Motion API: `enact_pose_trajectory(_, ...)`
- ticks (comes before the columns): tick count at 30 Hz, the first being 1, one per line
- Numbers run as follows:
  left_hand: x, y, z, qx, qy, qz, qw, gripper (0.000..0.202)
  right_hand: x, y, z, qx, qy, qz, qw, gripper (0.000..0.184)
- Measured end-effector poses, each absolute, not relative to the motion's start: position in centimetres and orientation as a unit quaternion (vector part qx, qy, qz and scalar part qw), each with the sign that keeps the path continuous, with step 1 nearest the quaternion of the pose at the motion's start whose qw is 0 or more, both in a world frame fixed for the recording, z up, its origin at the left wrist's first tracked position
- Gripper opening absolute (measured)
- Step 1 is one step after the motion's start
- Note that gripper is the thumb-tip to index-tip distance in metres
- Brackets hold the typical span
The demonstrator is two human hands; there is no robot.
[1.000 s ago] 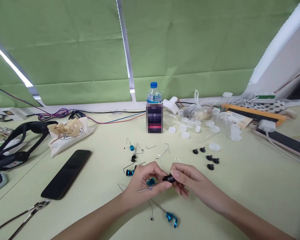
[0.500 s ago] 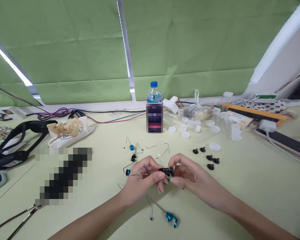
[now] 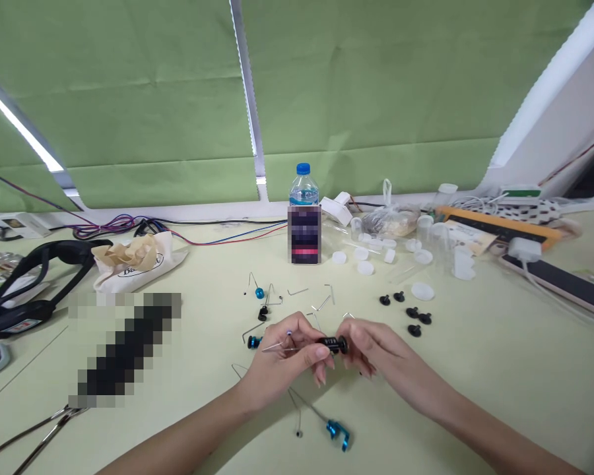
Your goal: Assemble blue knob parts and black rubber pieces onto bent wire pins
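Note:
My left hand [image 3: 294, 346] pinches a small black cylindrical part [image 3: 330, 343] with white lettering, held roughly level. A thin wire [image 3: 272, 348] with a small bead runs back from it across my left fingers. At the part's round black end [image 3: 343, 344], my right hand [image 3: 373, 346] has its fingers curled against it; some fingertips are hidden. In front of my hands lies a blue metal part [image 3: 337, 432] with a bent wire. Just left of my left hand is a blue and black cylinder [image 3: 254, 342].
Several black disc-headed pieces [image 3: 412, 313] lie right of my hands. Behind are hex keys [image 3: 321, 303], a blue-capped bottle [image 3: 303, 188], white caps [image 3: 365, 268] and clear tubes [image 3: 424, 227]. Left are a cloth pouch [image 3: 143, 264] and a black headset strap [image 3: 44, 260].
My right hand has rolled over and shifted slightly right, so its back and curled fingers now show beside the black part's end. My left hand stays nearly still.

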State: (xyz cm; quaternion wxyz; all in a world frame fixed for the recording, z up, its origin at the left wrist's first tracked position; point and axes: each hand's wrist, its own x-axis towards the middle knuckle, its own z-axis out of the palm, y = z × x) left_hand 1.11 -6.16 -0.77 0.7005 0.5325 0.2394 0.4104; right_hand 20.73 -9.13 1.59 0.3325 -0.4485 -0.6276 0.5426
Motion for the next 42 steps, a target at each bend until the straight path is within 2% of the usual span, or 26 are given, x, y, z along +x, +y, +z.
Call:
enact_pose_trajectory(1,1.10,-6.13,-0.76,0.534,0.239,0.410,0.700,0.018,20.71,-9.17,1.65,-0.447,-0.635,0.539,0.326,0.033)
enact_pose_trajectory(3,1.07,-6.01,-0.69,0.530,0.246,0.413,0.699,0.018,20.69,-9.23,1.74,-0.472,-0.623,0.533,0.324,0.021)
enact_pose_trajectory(6,1.09,-5.87,-0.58,0.524,0.257,0.416,0.697,0.018,20.76,-9.16,1.68,-0.499,-0.590,0.536,0.340,0.035)
enact_pose_trajectory(8,1.14,-5.89,-0.57,0.528,0.257,0.410,0.698,0.019,20.78,-9.06,1.62,-0.471,-0.609,0.543,0.335,0.026)
enact_pose_trajectory(10,1.17,-5.96,-0.58,0.529,0.257,0.407,0.699,0.021,20.75,-8.99,1.63,-0.452,-0.630,0.539,0.329,0.029)
enact_pose_trajectory(12,1.17,-6.01,-0.57,0.528,0.263,0.411,0.696,0.021,20.72,-8.97,1.70,-0.473,-0.617,0.538,0.326,0.017)
enact_pose_trajectory(14,1.17,-6.02,-0.54,0.524,0.271,0.415,0.693,0.021,20.71,-8.99,1.72,-0.492,-0.589,0.546,0.337,0.037)
enact_pose_trajectory(15,1.17,-6.00,-0.53,0.524,0.272,0.414,0.693,0.021,20.71,-9.01,1.69,-0.486,-0.586,0.551,0.342,0.038)
enact_pose_trajectory(17,1.19,-5.97,-0.55,0.524,0.268,0.409,0.697,0.021,20.70,-9.06,1.61,-0.454,-0.607,0.556,0.340,0.022)
enact_pose_trajectory(19,1.21,-5.92,-0.57,0.525,0.265,0.405,0.700,0.022,20.69,-9.11,1.56,-0.440,-0.627,0.548,0.336,0.025)
enact_pose_trajectory(21,1.21,-5.87,-0.54,0.524,0.266,0.410,0.698,0.022,20.72,-9.12,1.56,-0.465,-0.612,0.543,0.338,0.015)
enact_pose_trajectory(23,1.20,-5.84,-0.50,0.525,0.271,0.412,0.694,0.022,20.78,-9.08,1.55,-0.493,-0.581,0.546,0.349,0.038)
enact_pose_trajectory(24,1.20,-5.85,-0.49,0.527,0.271,0.411,0.693,0.022,20.80,-9.06,1.53,-0.495,-0.576,0.548,0.350,0.041)
enact_pose_trajectory(26,1.21,-5.88,-0.52,0.532,0.268,0.405,0.693,0.022,20.79,-9.06,1.47,-0.471,-0.596,0.554,0.341,0.022)
enact_pose_trajectory(28,1.22,-5.91,-0.56,0.536,0.268,0.402,0.692,0.022,20.73,-9.09,1.45,-0.445,-0.619,0.555,0.331,0.027)
enact_pose_trajectory(30,1.22,-5.91,-0.57,0.536,0.272,0.407,0.688,0.022,20.68,-9.13,1.48,-0.464,-0.606,0.558,0.327,0.018)
enact_pose_trajectory(33,1.23,-5.92,-0.59,0.534,0.277,0.409,0.686,0.021,20.67,-9.14,1.54,-0.500,-0.573,0.554,0.339,0.041)
enact_pose_trajectory(35,1.22,-5.96,-0.63,0.537,0.273,0.401,0.690,0.021,20.63,-9.14,1.55,-0.474,-0.591,0.559,0.337,0.026)
enact_pose_trajectory(39,1.14,-5.95,-0.64,0.538,0.273,0.398,0.691,0.022,20.49,-9.23,1.62,-0.464,-0.601,0.566,0.323,0.019)
enact_pose_trajectory(40,1.11,-5.93,-0.62,0.537,0.277,0.400,0.689,0.022,20.49,-9.26,1.61,-0.478,-0.587,0.566,0.325,0.024)
enact_pose_trajectory(42,1.09,-5.90,-0.58,0.535,0.281,0.402,0.688,0.022,20.53,-9.27,1.52,-0.495,-0.566,0.568,0.335,0.046)
